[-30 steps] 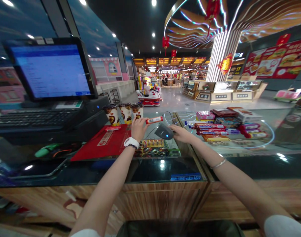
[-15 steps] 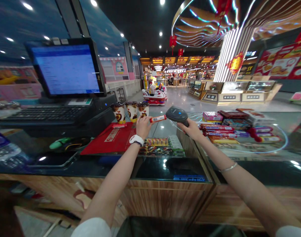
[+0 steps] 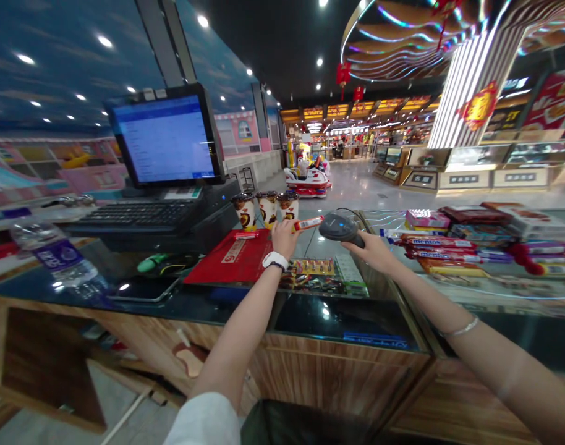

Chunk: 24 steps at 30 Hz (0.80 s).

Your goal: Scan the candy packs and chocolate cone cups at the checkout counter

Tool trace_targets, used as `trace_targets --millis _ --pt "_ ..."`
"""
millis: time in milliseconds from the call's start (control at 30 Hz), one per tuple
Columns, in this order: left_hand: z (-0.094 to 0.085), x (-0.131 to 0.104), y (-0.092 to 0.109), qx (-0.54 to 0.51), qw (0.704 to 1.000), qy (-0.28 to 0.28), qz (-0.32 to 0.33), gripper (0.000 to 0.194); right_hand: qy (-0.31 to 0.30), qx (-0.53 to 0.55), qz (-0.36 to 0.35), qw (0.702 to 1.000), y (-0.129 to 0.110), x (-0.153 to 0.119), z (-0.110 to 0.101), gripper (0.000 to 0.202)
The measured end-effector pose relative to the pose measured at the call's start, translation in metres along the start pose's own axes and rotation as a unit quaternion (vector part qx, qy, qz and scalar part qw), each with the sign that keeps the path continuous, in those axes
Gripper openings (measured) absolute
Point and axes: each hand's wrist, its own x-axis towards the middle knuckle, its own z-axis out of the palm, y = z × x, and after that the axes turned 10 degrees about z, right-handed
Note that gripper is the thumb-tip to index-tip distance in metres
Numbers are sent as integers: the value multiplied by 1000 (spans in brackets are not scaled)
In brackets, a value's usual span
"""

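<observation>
My left hand is closed on one end of a thin red-and-white candy stick pack, held out level over the counter. Facing the pack's right end is the head of a dark grey barcode scanner, a small gap apart, with a blue light on top. My right hand wraps round the scanner's handle. Under my left hand lies a red bag with white print, and another small red pack rests on it. Three lidded cups stand just behind.
A monitor and black keyboard stand left, near a water bottle and a phone. On the right glass counter lie several mentos rolls and snack boxes. Small goods show beneath the glass.
The view has turned left, so everything appears shifted to the right. Both hands keep their holds, the pack and scanner still close together.
</observation>
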Motion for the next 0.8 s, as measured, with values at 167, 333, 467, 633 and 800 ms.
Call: trace_targets --millis 167,333,467,633,800 --pt "1 1 -2 8 1000 -8 -7 25 -6 -22 -2 1000 0 0 1 42" --pt "0 1 0 8 1000 -11 -5 24 -19 -24 0 1000 -1 -1 0 43" --pt "-5 2 4 12 999 -32 -21 26 -23 -19 -3 1000 0 0 0 43" --pt "-8 3 8 14 998 -49 -35 29 -28 -23 -9 999 5 1 4 41" --pt "-7 3 7 17 999 -41 -25 29 -57 -1 -59 997 8 1 5 34"
